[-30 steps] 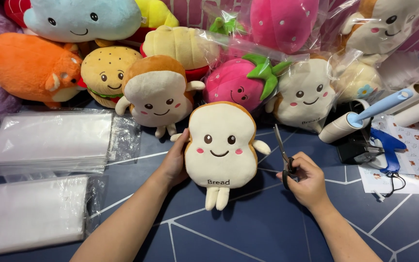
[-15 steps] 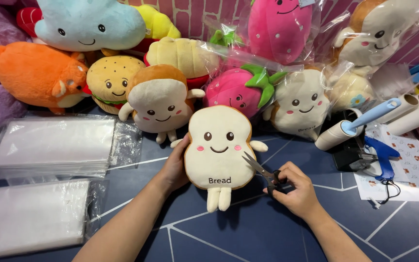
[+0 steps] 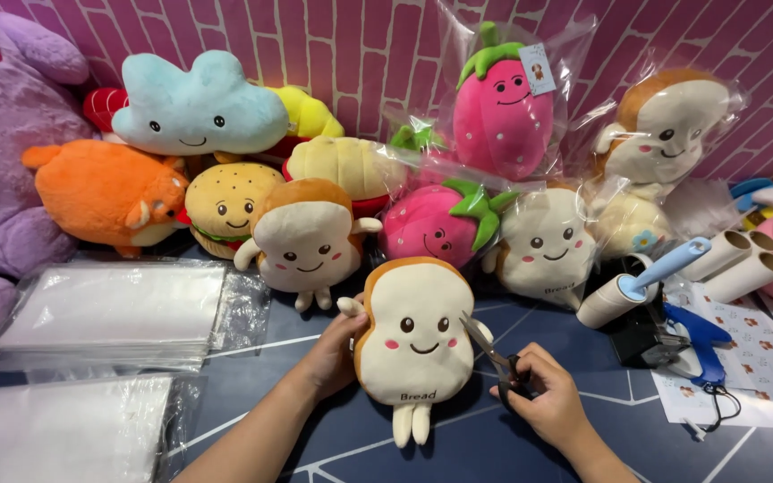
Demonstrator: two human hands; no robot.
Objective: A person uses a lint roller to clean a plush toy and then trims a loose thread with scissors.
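Your view has tipped up since half a second ago, so more brick wall shows behind the toys. Your left hand (image 3: 337, 358) still cups the bread-slice plush (image 3: 413, 344) from its side, grip wrapped on its edge, holding it upright at the near middle of the surface (image 3: 539, 447). Your right hand (image 3: 547, 402) keeps its fingers pinched through the scissors (image 3: 494, 362), blades parted and now touching the plush's side arm. Behind it crowd a toast plush (image 3: 301, 241), a burger plush (image 3: 225, 206) and a bagged strawberry plush (image 3: 436, 224). Clear bags (image 3: 109, 309) lie stacked toward the left edge; a lint roller (image 3: 641, 286) rests toward the right edge.
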